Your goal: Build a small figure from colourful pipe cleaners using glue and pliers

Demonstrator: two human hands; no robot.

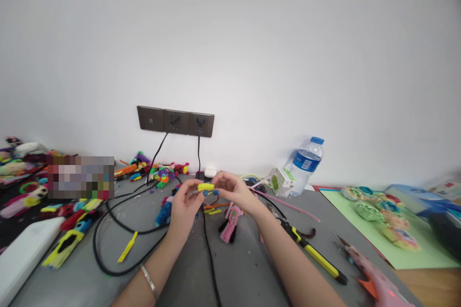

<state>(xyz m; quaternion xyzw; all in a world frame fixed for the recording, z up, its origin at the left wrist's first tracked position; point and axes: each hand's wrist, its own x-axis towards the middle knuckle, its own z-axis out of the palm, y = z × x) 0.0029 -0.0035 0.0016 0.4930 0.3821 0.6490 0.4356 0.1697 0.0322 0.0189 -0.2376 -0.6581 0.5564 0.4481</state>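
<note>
Both hands met above the grey table (237,273): the left hand (184,207) and right hand (230,189) each pinched an end of a small yellow pipe-cleaner piece (205,186), held up off the surface between them. Beneath lay a black cable (118,223), a pink pipe-cleaner figure (230,224) and yellow-handled pliers (309,252); a water bottle (304,163) stood by the wall.

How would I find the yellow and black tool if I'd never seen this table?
Start at the grey table under the dark wall sockets. Just right of the person's right arm a long tool lies slanted, with a pink gun-shaped tool farther right. It alone has thin black handles striped with bright yellow.
</note>
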